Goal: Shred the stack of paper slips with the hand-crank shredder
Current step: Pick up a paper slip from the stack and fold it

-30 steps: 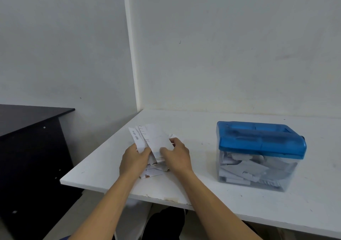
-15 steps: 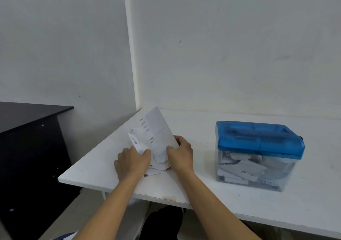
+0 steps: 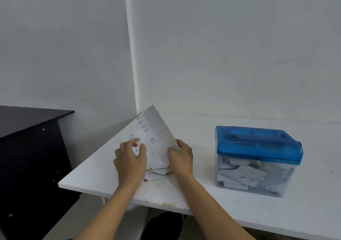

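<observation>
A stack of white paper slips (image 3: 156,140) stands tilted up on the white table (image 3: 203,193) near its left corner. My left hand (image 3: 131,160) grips the stack's left side, thumb over a small slip. My right hand (image 3: 181,156) holds the right edge, fingers curled behind the paper. A few loose slips (image 3: 155,174) lie flat under the stack between my hands. The shredder (image 3: 258,160) sits to the right: a blue translucent top on a clear bin holding paper pieces. No crank handle shows from here.
White walls meet in a corner behind the table. A dark desk (image 3: 31,147) stands lower at the left, with a gap to the table. The table's front edge (image 3: 166,203) is chipped and stained below my hands.
Both hands have raised the slips from lying low on the table to standing more upright, the top slip reaching higher. The shredder has not moved.
</observation>
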A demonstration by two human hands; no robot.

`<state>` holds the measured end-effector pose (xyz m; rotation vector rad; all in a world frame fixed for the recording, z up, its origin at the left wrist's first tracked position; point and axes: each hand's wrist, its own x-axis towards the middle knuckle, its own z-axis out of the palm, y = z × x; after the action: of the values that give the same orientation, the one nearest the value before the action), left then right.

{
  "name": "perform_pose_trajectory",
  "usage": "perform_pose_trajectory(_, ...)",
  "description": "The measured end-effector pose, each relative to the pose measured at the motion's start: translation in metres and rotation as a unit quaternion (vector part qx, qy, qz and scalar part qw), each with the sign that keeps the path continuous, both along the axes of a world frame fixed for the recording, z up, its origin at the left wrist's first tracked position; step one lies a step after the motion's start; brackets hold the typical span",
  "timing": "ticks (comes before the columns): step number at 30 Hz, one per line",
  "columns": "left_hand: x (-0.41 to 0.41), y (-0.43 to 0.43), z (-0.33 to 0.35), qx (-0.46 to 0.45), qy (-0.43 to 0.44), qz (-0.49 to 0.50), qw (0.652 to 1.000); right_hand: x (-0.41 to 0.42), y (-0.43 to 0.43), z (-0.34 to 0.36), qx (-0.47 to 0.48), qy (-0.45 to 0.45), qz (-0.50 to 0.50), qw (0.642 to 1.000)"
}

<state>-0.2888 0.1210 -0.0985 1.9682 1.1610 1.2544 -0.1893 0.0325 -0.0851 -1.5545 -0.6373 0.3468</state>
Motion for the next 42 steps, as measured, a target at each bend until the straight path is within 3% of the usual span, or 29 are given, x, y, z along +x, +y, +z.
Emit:
perform_pose_trajectory(3, 0.007, -0.015, 0.017, -0.034, 0.002, -0.099, 0.995, -0.005, -0.003, 0.008, 0.06, 0.04, 0.033, 0.997)
perform_pose_trajectory(7, 0.017, -0.035, 0.05, -0.093, -0.106, -0.172, 0.975, -0.011, -0.008, 0.022, 0.109, 0.061, 0.068, 0.99)
perform_pose_trajectory(10, 0.022, -0.041, 0.074, -0.118, -0.166, -0.205, 0.957, -0.009, -0.018, 0.045, 0.134, 0.04, 0.088, 0.986)
perform_pose_trajectory(15, 0.027, -0.053, 0.113, -0.111, -0.191, -0.266, 0.939, 0.001, -0.053, 0.095, 0.153, -0.043, 0.092, 0.983)
perform_pose_trajectory(19, 0.047, -0.08, 0.135, -0.074, -0.15, -0.315, 0.934, 0.018, -0.092, 0.129, 0.06, -0.188, 0.042, 0.979)
perform_pose_trajectory(22, 0.07, -0.105, 0.146, -0.06, -0.127, -0.358, 0.923, 0.04, -0.121, 0.148, -0.005, -0.237, 0.008, 0.971)
perform_pose_trajectory(26, 0.096, -0.125, 0.155, -0.04, -0.062, -0.371, 0.926, 0.077, -0.157, 0.158, -0.061, -0.244, -0.037, 0.967)
perform_pose_trajectory(32, 0.12, -0.131, 0.151, -0.074, -0.01, -0.371, 0.926, 0.113, -0.183, 0.151, -0.15, -0.247, -0.026, 0.957)
perform_pose_trajectory(42, 0.129, -0.131, 0.13, -0.073, 0.032, -0.4, 0.913, 0.129, -0.184, 0.128, -0.19, -0.288, -0.021, 0.938)
